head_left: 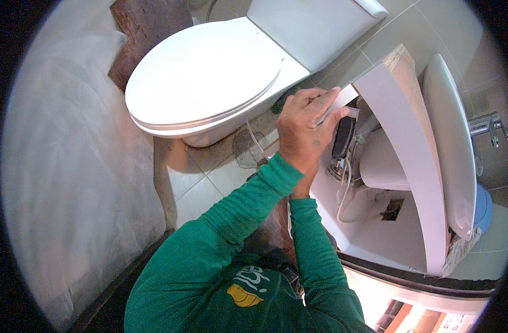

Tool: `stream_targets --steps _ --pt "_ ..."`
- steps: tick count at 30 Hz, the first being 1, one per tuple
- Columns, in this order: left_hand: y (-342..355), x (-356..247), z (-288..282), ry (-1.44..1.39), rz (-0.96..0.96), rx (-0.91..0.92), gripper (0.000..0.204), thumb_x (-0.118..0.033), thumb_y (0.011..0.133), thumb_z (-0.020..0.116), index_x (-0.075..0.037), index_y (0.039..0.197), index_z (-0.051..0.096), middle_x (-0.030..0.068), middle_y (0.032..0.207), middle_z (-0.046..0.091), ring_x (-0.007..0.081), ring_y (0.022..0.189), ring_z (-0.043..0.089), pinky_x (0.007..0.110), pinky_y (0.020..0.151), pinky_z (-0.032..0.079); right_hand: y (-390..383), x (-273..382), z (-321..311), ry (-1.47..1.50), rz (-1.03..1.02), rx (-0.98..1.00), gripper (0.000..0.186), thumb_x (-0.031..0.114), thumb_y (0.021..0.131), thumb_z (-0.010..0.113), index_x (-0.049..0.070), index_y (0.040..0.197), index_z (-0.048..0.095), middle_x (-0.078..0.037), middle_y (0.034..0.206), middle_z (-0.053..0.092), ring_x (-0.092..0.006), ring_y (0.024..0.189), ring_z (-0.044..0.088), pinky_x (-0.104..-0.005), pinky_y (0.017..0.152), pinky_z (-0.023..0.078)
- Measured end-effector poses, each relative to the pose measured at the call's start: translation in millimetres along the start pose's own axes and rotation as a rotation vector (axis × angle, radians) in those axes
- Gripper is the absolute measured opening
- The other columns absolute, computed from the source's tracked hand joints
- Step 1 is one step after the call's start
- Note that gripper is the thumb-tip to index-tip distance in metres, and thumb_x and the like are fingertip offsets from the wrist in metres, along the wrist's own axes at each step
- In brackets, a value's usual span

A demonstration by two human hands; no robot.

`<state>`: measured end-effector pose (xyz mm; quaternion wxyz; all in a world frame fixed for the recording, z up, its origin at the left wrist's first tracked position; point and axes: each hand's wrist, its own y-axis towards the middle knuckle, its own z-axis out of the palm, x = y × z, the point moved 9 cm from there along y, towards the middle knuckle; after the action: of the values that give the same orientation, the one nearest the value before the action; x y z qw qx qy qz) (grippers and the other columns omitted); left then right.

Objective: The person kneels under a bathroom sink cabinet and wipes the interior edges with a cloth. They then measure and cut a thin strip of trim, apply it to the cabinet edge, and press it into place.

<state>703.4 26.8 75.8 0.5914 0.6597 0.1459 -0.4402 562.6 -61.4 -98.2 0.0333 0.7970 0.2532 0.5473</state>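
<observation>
My left hand (pixel 305 130) reaches up and right across the middle, its fingers and thumb pinching the edge of a narrow white panel strip (pixel 344 99) on the sink cabinet. Just below its thumb is a dark oblong object (pixel 344 137); I cannot make out what it is or whether anything holds it. My right hand is almost wholly behind the left; only its wrist (pixel 304 184) shows, so its fingers are hidden. Right of my hands curves the cabinet's white front panel (pixel 406 139), with bare wood along its top edge.
A white toilet (pixel 204 72) with its lid down stands at upper left. The washbasin (pixel 448 144) and chrome tap (pixel 487 126) are at right. Inside the cabinet are a pale hose (pixel 343 208) and a white basin underside (pixel 382 161). Translucent sheeting (pixel 82 183) hangs at left.
</observation>
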Motion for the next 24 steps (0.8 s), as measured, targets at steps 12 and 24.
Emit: stream_targets --steps 12,24 --pt "1.0 6.3 -1.9 -0.001 -0.013 -0.014 0.039 -0.025 0.08 0.087 -0.01 0.116 0.078 0.0119 0.106 0.075 0.029 0.098 0.069 0.038 0.086 0.056 4.5 39.8 7.0 0.135 -0.048 -0.014 0.026 0.009 0.099 0.06 0.001 0.123 0.063 -0.008 0.119 0.067 -0.0193 0.11 0.062 -0.0337 0.093 0.05" --pt "-1.6 5.4 3.9 -0.017 -0.002 -0.033 0.039 -0.023 0.08 0.087 -0.011 0.116 0.078 0.0109 0.108 0.076 0.0295 0.1 0.069 0.039 0.09 0.055 4.9 -24.2 11.4 0.325 0.133 0.075 0.042 0.02 0.105 0.057 0.001 0.143 0.055 -0.008 0.135 0.06 -0.0214 0.119 0.06 -0.0366 0.102 0.05"
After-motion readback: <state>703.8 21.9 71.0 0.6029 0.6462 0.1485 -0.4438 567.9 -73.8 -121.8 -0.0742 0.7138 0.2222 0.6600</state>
